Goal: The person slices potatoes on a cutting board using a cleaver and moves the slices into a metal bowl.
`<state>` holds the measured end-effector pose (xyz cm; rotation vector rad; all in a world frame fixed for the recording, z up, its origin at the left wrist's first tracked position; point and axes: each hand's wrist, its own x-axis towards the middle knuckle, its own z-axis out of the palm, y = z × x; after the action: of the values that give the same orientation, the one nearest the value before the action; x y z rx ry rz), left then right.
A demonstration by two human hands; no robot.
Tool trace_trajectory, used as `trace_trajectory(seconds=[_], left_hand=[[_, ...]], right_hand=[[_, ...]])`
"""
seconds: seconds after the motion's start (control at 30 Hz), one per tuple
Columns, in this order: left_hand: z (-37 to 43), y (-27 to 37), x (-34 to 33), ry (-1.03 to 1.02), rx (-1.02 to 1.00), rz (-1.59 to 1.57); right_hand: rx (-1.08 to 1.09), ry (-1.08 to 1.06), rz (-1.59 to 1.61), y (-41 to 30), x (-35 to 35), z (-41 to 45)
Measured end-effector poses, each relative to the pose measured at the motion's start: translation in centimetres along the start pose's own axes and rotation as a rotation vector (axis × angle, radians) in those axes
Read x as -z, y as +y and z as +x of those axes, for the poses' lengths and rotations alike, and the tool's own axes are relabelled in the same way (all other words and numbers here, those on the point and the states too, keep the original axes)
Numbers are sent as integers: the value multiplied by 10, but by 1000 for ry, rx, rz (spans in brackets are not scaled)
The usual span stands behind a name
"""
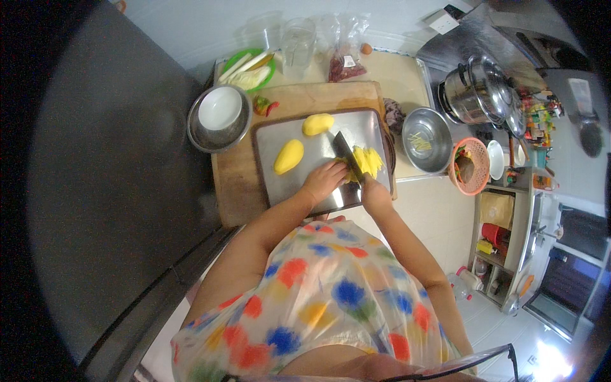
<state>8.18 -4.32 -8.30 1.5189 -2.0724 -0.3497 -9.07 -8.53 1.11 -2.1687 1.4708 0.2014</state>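
My right hand [375,193] grips the handle of a kitchen knife [349,157], its dark blade slanting across a metal cutting board [286,191]. Just left of the blade, the bent fingers of my left hand [328,179] press on yellow pieces, mostly hidden under them; they look like peeled potato. Right of the blade lies a pile of cut yellow strips [370,162]. Two whole peeled potatoes, one nearer [289,156] and one farther [318,124], rest on the board's left and far parts. A steel bowl [444,153] to the right holds a few pale strips.
Beneath the metal board is a wooden board [234,191]. A white bowl [220,108] sits in a metal basin [195,133] at left, near a green plate [272,71] of vegetables. Bagged red food [346,71] stands behind. Right are an orange basket [483,164] and steel pot [460,95].
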Motion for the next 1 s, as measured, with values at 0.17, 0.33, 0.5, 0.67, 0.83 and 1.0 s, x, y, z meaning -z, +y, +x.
trace_trajectory(seconds=[0.17,0.33,0.5,0.67,0.83,1.0], left_hand=[[1,-1,-3,17,-36,73],[2,-2,-2,41,-66,78],[4,4,6,-6,10,-4],[3,0,0,27,-20,65],[3,2,2,33,-24,54],[4,3,6,29,-35,84]], right_hand=[[41,100,65,9,-14,3],[14,106,74,13,4,-1],[14,80,44,11,11,-7],[-12,16,-34,3,16,-8],[5,30,-38,-3,16,-10],[68,100,55,4,-9,4]])
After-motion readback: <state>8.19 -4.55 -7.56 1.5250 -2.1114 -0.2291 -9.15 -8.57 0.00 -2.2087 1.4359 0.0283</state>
